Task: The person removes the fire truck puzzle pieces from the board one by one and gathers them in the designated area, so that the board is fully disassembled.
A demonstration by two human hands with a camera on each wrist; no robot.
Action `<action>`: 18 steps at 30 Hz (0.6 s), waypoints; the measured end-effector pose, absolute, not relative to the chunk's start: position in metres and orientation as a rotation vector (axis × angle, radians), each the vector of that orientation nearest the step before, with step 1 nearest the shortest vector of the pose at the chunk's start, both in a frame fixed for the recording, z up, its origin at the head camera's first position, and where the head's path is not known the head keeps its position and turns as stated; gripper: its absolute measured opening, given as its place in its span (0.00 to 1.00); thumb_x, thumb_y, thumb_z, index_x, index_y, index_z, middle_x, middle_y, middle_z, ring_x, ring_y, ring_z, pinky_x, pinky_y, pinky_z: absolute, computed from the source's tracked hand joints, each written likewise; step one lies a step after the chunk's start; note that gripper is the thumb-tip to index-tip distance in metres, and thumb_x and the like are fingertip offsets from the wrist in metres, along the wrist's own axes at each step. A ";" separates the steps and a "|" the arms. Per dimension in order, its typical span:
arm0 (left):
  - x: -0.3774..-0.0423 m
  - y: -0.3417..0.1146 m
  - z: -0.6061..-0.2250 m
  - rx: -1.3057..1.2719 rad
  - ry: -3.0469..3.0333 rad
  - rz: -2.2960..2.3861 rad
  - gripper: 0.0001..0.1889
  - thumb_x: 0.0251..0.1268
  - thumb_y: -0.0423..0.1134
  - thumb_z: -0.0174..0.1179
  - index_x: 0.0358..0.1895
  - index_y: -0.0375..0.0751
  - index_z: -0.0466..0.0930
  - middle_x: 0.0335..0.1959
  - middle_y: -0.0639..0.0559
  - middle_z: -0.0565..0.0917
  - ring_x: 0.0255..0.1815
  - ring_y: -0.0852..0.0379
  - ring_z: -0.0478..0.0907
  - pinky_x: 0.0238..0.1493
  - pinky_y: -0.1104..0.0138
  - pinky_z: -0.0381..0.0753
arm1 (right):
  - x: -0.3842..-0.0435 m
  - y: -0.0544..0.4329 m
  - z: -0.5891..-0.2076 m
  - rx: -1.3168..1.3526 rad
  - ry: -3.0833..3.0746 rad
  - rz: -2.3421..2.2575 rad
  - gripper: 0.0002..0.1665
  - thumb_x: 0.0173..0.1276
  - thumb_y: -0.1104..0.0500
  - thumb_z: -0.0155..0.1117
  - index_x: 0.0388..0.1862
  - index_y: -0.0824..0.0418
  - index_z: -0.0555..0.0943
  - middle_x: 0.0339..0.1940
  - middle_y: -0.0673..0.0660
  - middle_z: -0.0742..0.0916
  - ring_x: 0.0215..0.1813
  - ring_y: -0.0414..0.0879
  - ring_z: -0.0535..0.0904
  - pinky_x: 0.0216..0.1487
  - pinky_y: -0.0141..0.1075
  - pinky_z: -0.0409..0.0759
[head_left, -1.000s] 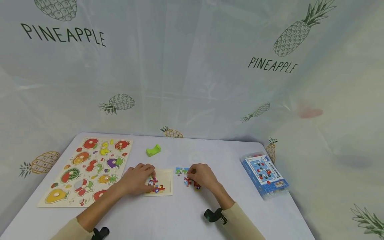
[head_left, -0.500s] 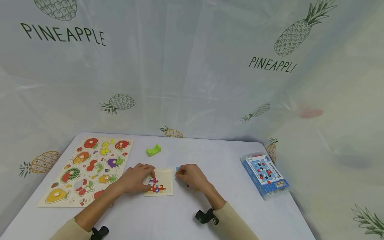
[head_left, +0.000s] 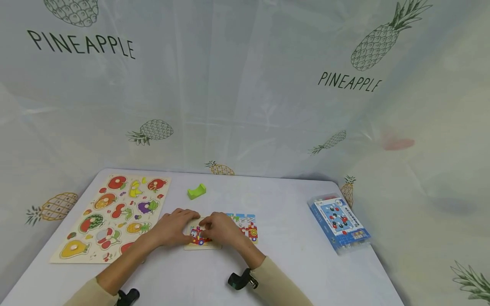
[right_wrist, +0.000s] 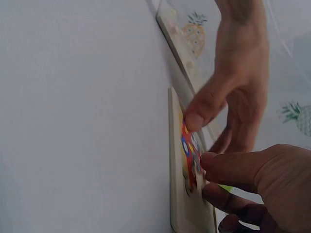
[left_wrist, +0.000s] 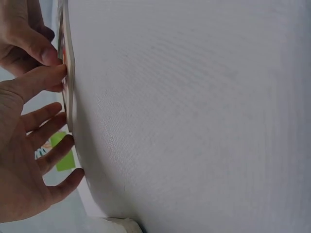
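Observation:
A small wooden puzzle tray lies mid-table, with vehicle-picture pieces in its left part. My left hand rests at the tray's left side; in the left wrist view its thumb touches the tray and the fingers are spread. My right hand is over the tray, thumb and fingertips together on a puzzle piece, which they mostly hide. Right of the tray lie more puzzle pieces, blue-green and red, partly covered by the right hand.
To the left lies a large fruit puzzle board. A lime-green curved block sits behind the tray. At the right edge of the table is a blue-and-white boxed set. A pineapple-print curtain hangs behind the table.
My right hand has moved left from the loose pieces to above the tray, uncovering the pieces on the right. The left hand has stayed at the tray's left side.

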State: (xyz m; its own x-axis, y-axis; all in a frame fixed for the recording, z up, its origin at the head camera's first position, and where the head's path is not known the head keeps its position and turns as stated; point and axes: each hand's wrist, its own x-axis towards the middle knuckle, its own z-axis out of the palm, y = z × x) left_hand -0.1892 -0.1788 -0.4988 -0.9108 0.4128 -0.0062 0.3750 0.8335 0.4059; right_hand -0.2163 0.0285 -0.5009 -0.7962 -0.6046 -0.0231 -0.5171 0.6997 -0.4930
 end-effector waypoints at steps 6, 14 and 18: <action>-0.189 -0.178 -0.497 0.634 2.916 0.617 0.34 0.51 0.49 0.76 0.63 0.46 0.78 0.64 0.48 0.79 0.67 0.42 0.71 0.56 0.37 0.71 | -0.213 0.020 -0.503 -0.957 2.773 -0.647 0.13 0.64 0.52 0.73 0.47 0.52 0.90 0.31 0.43 0.82 0.33 0.34 0.71 0.34 0.26 0.70; -0.190 -0.176 -0.494 0.645 2.915 0.609 0.34 0.50 0.47 0.77 0.63 0.45 0.78 0.64 0.48 0.79 0.66 0.42 0.71 0.54 0.38 0.72 | -0.212 0.020 -0.500 -0.888 2.769 -0.765 0.10 0.66 0.52 0.71 0.43 0.53 0.90 0.31 0.44 0.81 0.33 0.35 0.72 0.36 0.27 0.71; -0.190 -0.175 -0.494 0.643 2.920 0.588 0.34 0.49 0.47 0.77 0.62 0.45 0.79 0.63 0.48 0.79 0.65 0.41 0.72 0.54 0.37 0.73 | -0.212 0.019 -0.500 -0.862 2.768 -0.819 0.06 0.67 0.52 0.71 0.40 0.52 0.89 0.30 0.42 0.81 0.34 0.34 0.72 0.36 0.27 0.72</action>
